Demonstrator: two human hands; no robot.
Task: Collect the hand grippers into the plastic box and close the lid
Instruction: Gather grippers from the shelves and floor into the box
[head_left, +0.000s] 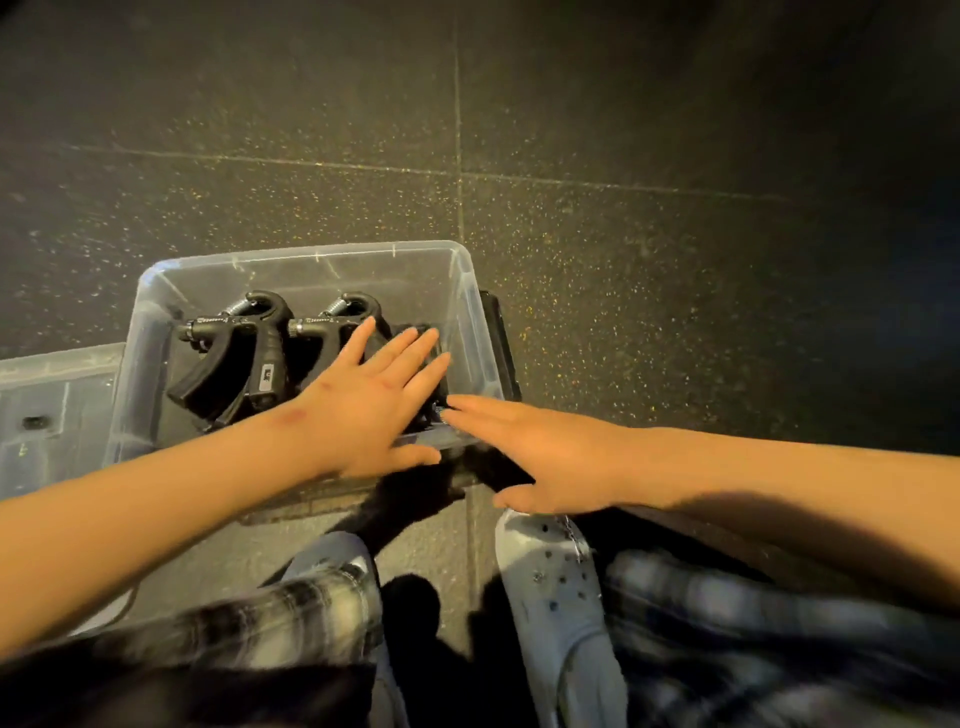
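A clear plastic box (306, 262) stands open on the dark floor. Black hand grippers (244, 358) with metal springs lie side by side inside it. My left hand (374, 400) reaches over the box's near rim with straight fingers spread over the right-hand grippers, hiding part of them. My right hand (535, 452) is flat at the near right corner of the box, its fingertips at the rim. The clear lid (47, 405) lies on the floor to the left of the box.
Dark speckled floor tiles surround the box. A black object (501, 343) sits against the box's right side. My legs in plaid trousers and a white clog (561, 597) are just below the box.
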